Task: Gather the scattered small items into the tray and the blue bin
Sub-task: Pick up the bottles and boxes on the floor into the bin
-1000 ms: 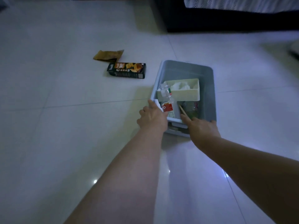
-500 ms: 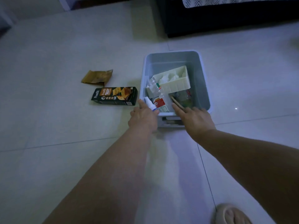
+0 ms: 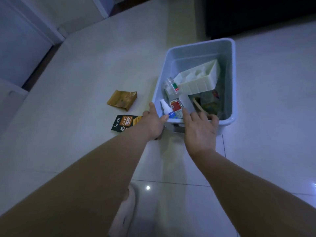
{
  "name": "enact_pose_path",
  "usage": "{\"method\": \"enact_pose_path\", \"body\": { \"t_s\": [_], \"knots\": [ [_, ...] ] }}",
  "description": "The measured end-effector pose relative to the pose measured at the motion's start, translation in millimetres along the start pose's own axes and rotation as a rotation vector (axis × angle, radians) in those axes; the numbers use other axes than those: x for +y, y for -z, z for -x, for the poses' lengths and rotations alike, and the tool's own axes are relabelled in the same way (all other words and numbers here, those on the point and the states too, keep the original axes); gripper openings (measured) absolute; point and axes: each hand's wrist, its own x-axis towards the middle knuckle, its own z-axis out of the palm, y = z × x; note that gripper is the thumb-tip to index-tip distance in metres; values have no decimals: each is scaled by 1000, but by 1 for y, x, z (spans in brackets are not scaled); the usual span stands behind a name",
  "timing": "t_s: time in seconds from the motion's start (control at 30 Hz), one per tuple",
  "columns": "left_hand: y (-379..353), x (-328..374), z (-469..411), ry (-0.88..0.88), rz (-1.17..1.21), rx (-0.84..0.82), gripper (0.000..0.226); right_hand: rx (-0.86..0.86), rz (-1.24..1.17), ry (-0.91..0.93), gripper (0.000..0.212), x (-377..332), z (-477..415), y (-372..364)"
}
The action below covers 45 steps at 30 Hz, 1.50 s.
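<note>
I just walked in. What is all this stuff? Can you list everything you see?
blue bin: one, pale blue, on the floor
tray: one, white, tilted inside the bin
bottle: one, clear with a red label, lying in the bin
dropper bottle: one, white with a blue label, bin's near left corner
stick: one, brown, in the bin
packets: count unclear, multicoloured, bin's bottom
wrapper: one, brown, on the floor left of the bin
Franzzi box: one, dark green, on the floor, partly behind the left hand
furniture: one, dark, top right
slipper: one, pale, bottom edge
left hand: grips the bin's near left corner
right hand: fingers over the near rim
</note>
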Motion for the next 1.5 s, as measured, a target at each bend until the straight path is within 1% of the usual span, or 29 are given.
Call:
{"method": "enact_pose_path", "body": {
  "t_s": [0.07,0.13,0.17,0.23,0.27,0.3,0.33,0.37,0.4,0.47,0.53,0.6,0.63,0.67,0.73,0.87,0.97,1.07,1.17,1.23,1.33,1.43,1.5],
  "knots": [
    [5,-7,-7,-54,-33,3,77,-3,-5,16,52,1,-3,-3],
    [20,-16,-20,-136,-87,38,67,-3,-16,35,53,2,-9,-6],
    [29,-21,-27,-160,-62,88,59,-17,-34,42,55,1,-11,-5],
    [46,-32,-46,-178,87,246,50,-6,-96,48,57,-1,-14,-3],
    [52,-36,-55,-169,134,298,47,22,-141,32,58,-5,-14,0],
    [57,-42,-63,-150,120,305,43,44,-173,29,57,-9,-15,2],
    [61,-49,-72,-138,56,253,37,54,-185,33,55,-14,-15,4],
    [63,-57,-81,-135,-58,163,31,65,-183,41,51,-18,-17,5],
    [65,-63,-91,-155,-187,49,32,76,-163,39,46,-23,-21,5],
    [67,-73,-106,-186,-392,-155,57,67,-146,42,40,-37,-33,4],
    [62,-85,-120,-178,-447,-313,87,56,-145,70,41,-54,-48,-1],
    [49,-97,-128,-197,-532,-420,117,40,-125,92,38,-65,-60,-7],
    [41,-103,-130,-226,-626,-437,127,25,-119,100,36,-66,-62,-9],
    [36,-111,-133,-259,-710,-432,132,5,-121,108,36,-70,-66,-11],
    [28,-123,-138,-323,-826,-379,132,-32,-124,106,37,-69,-68,-10],
    [23,-136,-143,-426,-972,-286,119,-77,-130,108,42,-63,-71,-7],
    [26,-136,-144,-430,-996,-282,106,-32,-140,89,38,-63,-75,-8],
    [39,-132,-146,-416,-955,-254,91,-10,-163,63,32,-69,-77,-4],
    [62,-128,-146,-352,-924,-196,95,13,-213,93,39,-78,-80,0],
    [82,-126,-144,-304,-897,-110,96,-21,-242,92,43,-85,-83,2],
    [110,-126,-143,-270,-788,4,96,-79,-247,58,42,-94,-90,6],
    [120,-120,-139,-323,-721,42,102,-172,-231,72,55,-100,-99,17],
    [122,-115,-134,-367,-719,63,100,-236,-213,106,69,-107,-104,25]
  ]
}}
